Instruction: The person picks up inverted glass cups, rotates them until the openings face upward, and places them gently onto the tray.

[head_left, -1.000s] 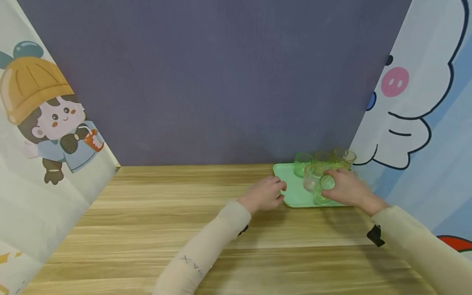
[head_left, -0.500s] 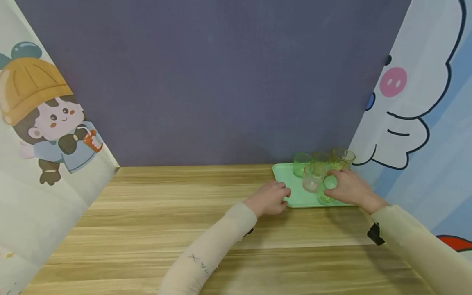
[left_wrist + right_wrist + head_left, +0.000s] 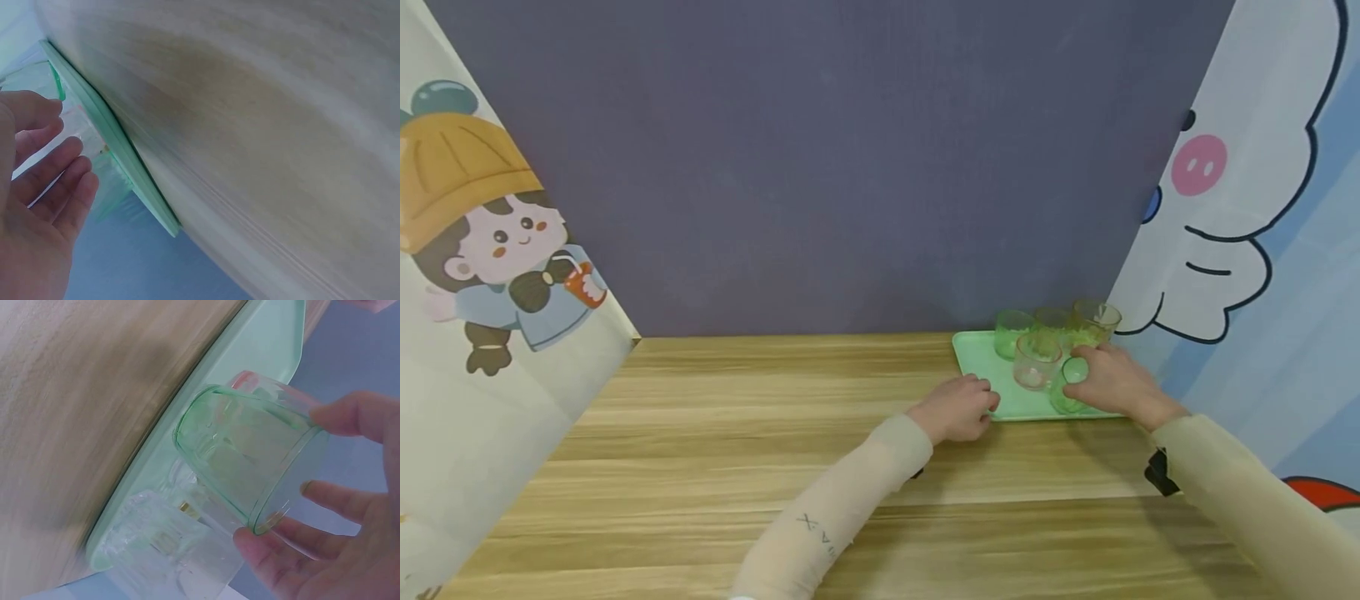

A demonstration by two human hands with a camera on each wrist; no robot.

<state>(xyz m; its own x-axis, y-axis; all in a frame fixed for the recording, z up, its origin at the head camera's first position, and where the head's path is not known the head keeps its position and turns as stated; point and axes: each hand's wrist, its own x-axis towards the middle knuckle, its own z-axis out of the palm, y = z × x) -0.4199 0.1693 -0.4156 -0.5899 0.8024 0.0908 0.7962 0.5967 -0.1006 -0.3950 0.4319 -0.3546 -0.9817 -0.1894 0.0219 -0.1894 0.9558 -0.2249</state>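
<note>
Your left hand [image 3: 957, 409] rests with loosely curled fingers at the near left corner of the green tray [image 3: 981, 367], touching its rim but gripping nothing. To its right a clear glass [image 3: 1036, 361] stands on the tray, with more glasses behind it at the back. Your right hand [image 3: 1108, 379] grasps the green glass [image 3: 1070, 385], tilted just above the tray's near edge, so I judge the work barely begun.
</note>
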